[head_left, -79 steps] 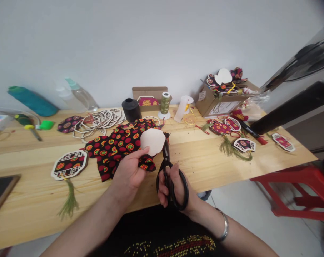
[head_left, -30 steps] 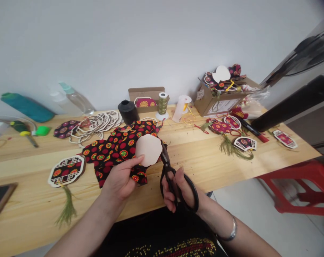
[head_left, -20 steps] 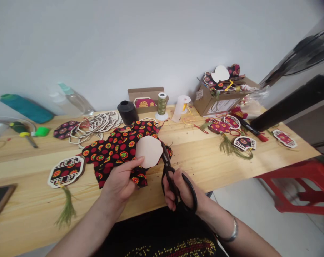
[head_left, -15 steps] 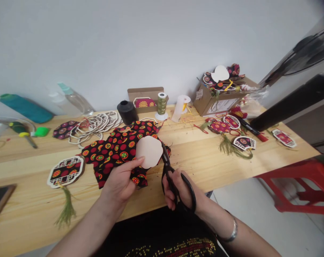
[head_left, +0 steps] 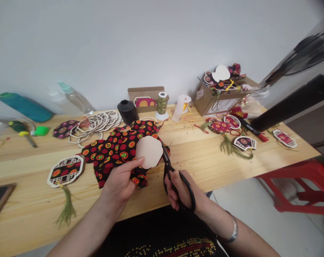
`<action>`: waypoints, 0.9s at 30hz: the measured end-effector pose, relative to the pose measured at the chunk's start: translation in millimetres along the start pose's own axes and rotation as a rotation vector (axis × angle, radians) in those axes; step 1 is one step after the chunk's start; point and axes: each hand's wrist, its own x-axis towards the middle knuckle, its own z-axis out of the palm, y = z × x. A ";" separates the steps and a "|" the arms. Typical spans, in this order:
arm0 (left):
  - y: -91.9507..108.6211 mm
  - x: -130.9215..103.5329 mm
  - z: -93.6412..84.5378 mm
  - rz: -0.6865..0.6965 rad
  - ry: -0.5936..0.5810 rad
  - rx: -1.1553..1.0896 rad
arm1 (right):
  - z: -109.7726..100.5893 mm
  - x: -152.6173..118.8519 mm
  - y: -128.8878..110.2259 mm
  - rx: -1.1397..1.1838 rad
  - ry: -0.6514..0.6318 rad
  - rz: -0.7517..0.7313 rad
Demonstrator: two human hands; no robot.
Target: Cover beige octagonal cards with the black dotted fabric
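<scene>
My left hand (head_left: 122,180) is closed on a pale, rounded card template (head_left: 149,152), its thumb on top, together with the patterned fabric (head_left: 115,146) beneath. That fabric is black with red dots and bright orange-green motifs, and it spreads crumpled over the table behind my hand. In my right hand (head_left: 180,187) is a pair of black scissors (head_left: 168,166), fingers through the handle loops. The blades are at the template's right edge, where the fabric shows; their tips are partly hidden by the card.
On the wooden table (head_left: 204,167) lie a tasselled ornament (head_left: 66,171) and a pile of cut-out frames (head_left: 97,125). Behind stand a black thread cone (head_left: 127,112) and a green spool (head_left: 162,105). A filled cardboard box (head_left: 220,101) stands back right, near a red stool (head_left: 298,185).
The scissor handles have come slightly closer together in my right hand, with the blades still at the card's right edge. My left hand and the template look unmoved.
</scene>
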 end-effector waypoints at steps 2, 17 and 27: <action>-0.6 1.4 -0.9 0.024 -0.012 0.009 | -0.6 -1.0 -1.7 -0.016 -0.003 0.000; 3.7 2.8 -11.2 0.060 0.041 0.051 | -8.2 -5.6 -8.7 0.036 -0.099 0.063; 9.1 -1.5 -14.4 0.081 0.094 0.092 | -18.4 -0.4 2.5 0.204 -0.273 0.090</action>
